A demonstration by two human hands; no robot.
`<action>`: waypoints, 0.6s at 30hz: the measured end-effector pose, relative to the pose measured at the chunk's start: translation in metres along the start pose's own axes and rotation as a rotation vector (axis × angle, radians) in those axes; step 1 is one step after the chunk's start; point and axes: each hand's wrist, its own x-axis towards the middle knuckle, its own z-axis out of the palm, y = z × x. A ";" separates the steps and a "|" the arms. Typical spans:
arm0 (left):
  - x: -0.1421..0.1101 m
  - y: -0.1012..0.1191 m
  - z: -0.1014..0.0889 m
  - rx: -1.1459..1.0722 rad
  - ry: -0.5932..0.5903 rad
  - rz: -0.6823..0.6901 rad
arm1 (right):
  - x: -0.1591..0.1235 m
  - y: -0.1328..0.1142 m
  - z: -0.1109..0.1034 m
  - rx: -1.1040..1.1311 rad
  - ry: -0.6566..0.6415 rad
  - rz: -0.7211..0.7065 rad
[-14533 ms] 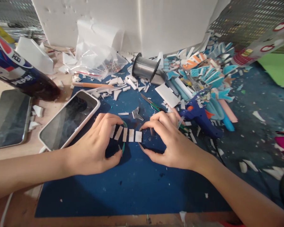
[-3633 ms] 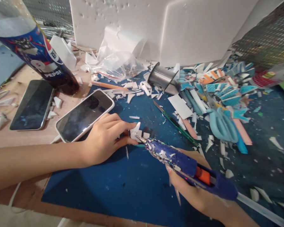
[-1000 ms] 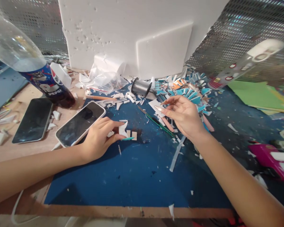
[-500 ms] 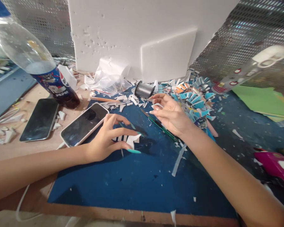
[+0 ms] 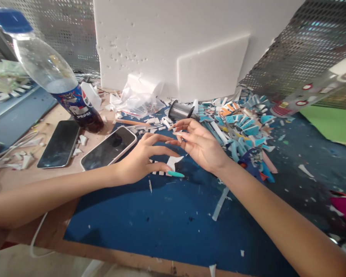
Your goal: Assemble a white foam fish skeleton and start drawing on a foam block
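My left hand (image 5: 138, 157) hovers low over the blue mat (image 5: 127, 231), its fingers curved and spread apart. A white cut-out piece (image 5: 175, 162) shows between its thumb and index finger; whether the fingers touch it is unclear. Under that hand lie several small white strips (image 5: 158, 172), partly hidden. My right hand (image 5: 203, 148) is held just beside the left fingertips. Its thumb and index finger pinch a small white piece (image 5: 178, 134), mostly covered by the fingers. Long turquoise nails show on the left hand.
Two phones (image 5: 59, 144) and a Pepsi bottle (image 5: 72, 102) stand at left. Behind are a plastic bag (image 5: 140, 96), a dark spool (image 5: 180, 110) and a white foam board (image 5: 150, 34). Blue and white scraps (image 5: 242, 119) heap at right, near green paper (image 5: 331, 125).
My right hand has moved left towards the left hand, still pinching the small piece. The left fingers have spread slightly. The whole view has shifted a little.
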 end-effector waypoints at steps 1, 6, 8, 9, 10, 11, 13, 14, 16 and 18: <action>0.001 -0.001 0.001 0.000 0.018 -0.009 | 0.000 0.000 0.000 0.006 0.006 0.001; 0.003 -0.007 0.004 -0.037 0.103 -0.080 | 0.000 -0.001 -0.002 -0.007 0.016 -0.009; 0.004 -0.008 0.002 -0.059 0.134 -0.066 | 0.002 -0.001 -0.003 -0.049 0.046 -0.011; 0.005 -0.009 0.001 -0.061 0.150 -0.053 | 0.003 -0.002 -0.004 -0.078 0.072 -0.018; 0.006 -0.010 -0.002 -0.057 0.160 -0.043 | 0.004 -0.003 -0.005 -0.109 0.101 -0.031; 0.007 -0.010 -0.004 -0.048 0.168 -0.044 | 0.005 -0.003 -0.007 -0.136 0.129 -0.045; 0.010 -0.013 -0.011 -0.028 0.189 -0.071 | 0.007 -0.004 -0.012 -0.182 0.180 -0.069; 0.012 -0.014 -0.015 -0.016 0.208 -0.093 | 0.008 -0.005 -0.014 -0.206 0.203 -0.080; 0.017 -0.017 -0.023 0.015 0.252 -0.133 | 0.009 -0.004 -0.020 -0.273 0.257 -0.106; 0.023 -0.019 -0.031 0.026 0.264 -0.157 | 0.010 -0.003 -0.026 -0.351 0.313 -0.134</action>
